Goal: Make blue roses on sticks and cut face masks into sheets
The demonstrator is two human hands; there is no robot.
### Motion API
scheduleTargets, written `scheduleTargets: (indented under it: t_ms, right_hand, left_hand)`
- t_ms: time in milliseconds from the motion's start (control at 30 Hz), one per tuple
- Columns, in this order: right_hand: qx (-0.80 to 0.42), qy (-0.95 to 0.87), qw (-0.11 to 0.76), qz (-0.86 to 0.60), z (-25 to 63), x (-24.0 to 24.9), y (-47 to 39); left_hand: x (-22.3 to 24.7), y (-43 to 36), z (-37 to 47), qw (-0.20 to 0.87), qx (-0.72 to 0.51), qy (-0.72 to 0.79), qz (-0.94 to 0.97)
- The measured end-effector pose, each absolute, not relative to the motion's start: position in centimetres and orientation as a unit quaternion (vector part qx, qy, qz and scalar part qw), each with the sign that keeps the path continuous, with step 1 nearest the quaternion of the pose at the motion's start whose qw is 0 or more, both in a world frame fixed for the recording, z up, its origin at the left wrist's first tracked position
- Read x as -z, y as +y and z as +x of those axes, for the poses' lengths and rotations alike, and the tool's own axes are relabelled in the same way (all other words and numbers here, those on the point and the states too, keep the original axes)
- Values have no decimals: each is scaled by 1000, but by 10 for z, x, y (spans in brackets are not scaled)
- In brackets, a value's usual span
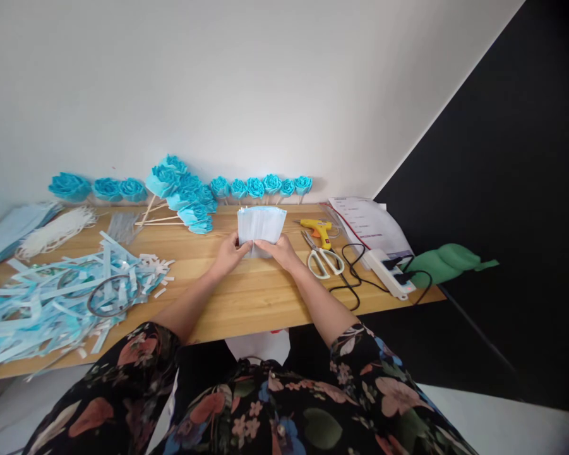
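Both my hands grip a pale blue-white stack of thin fabric pieces [262, 224], fanned wider at its top edge, above the middle of the wooden table. My left hand [232, 254] holds its lower left side, thumb across the front. On the lower right side, my right hand [283, 251] presses with its thumb pointing inward. The fingers behind the stack are hidden. Nearest to my right hand are white-handled scissors [323, 261] and a yellow glue gun [318, 230]. Blue handmade flowers [184, 189] on sticks lie beyond my left hand.
Cut blue and white strips [71, 303] heap on the left, with a dark ring [111, 296] on top. Behind lie white cords [57, 230] and flat blue sheets [14, 230]. On the right are a power strip [387, 273], black cables, papers [369, 224] and a green bag-like object [448, 264].
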State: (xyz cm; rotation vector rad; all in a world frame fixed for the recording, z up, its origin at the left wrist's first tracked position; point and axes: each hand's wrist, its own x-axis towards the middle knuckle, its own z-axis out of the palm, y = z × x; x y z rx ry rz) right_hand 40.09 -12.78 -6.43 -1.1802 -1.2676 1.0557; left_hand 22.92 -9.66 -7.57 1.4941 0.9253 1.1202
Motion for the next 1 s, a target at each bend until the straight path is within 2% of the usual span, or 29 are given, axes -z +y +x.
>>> scheduleTargets:
  t_ms: [433, 767, 1000]
  right_hand:
    - [-407, -531, 561, -488, 401, 64, -129]
    - [-409, -534, 528, -518, 400, 61, -129]
    - [-384, -499, 584, -512, 405, 57, -127]
  left_hand:
    - [66, -103, 229, 488, -491, 351, 631]
    - [71, -97, 227, 481, -484, 366, 632]
    - [58, -103, 225, 482, -538, 342, 602]
